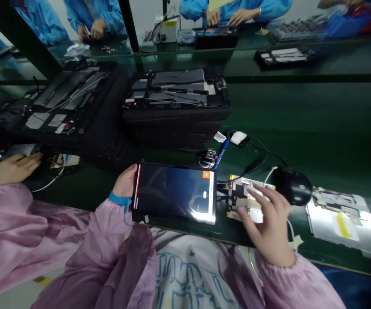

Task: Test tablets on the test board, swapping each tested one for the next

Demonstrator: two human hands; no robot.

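A tablet [175, 191] with a dark lit screen lies on the green bench in front of me. My left hand [125, 181], with a blue wrist strap, grips the tablet's left edge; its fingers curl behind the edge. My right hand [269, 221] lies with spread fingers flat on a small circuit board [236, 189] just right of the tablet, joined to it by a short cable. The fingertips press on the board's pale part. A black mouse-shaped device [293, 185] sits just beyond the right hand.
Stacks of black trays with opened devices [175, 92] stand behind the tablet. A silver panel [342, 219] lies at the right. A blue pen [221, 151] and cables lie mid-bench. A co-worker's hand [14, 168] in a pink sleeve rests far left; other people in blue work across the bench.
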